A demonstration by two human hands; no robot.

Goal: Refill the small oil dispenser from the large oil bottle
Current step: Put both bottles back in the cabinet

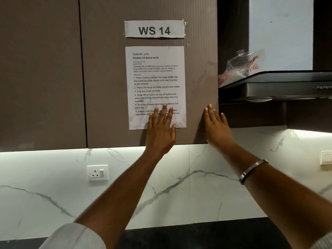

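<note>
Neither the small oil dispenser nor the large oil bottle is in view. Both my hands are raised against a brown wall cabinet door (107,87). My left hand (160,128) lies flat with fingers spread over the lower part of a printed task sheet (155,76) taped to the door. My right hand (216,126) rests flat with fingers apart on the door's right edge, beside the sheet, and holds nothing. A metal bangle (253,170) circles my right wrist. Above the sheet a paper label (154,29) reads "WS 14".
A black range hood (280,85) juts out at the right with a clear plastic packet (242,65) on top. Below the cabinets runs a white marble backsplash (179,186) with a wall socket (98,172) at the left and a switch (326,157) at the far right. A dark countertop (197,234) edges the bottom.
</note>
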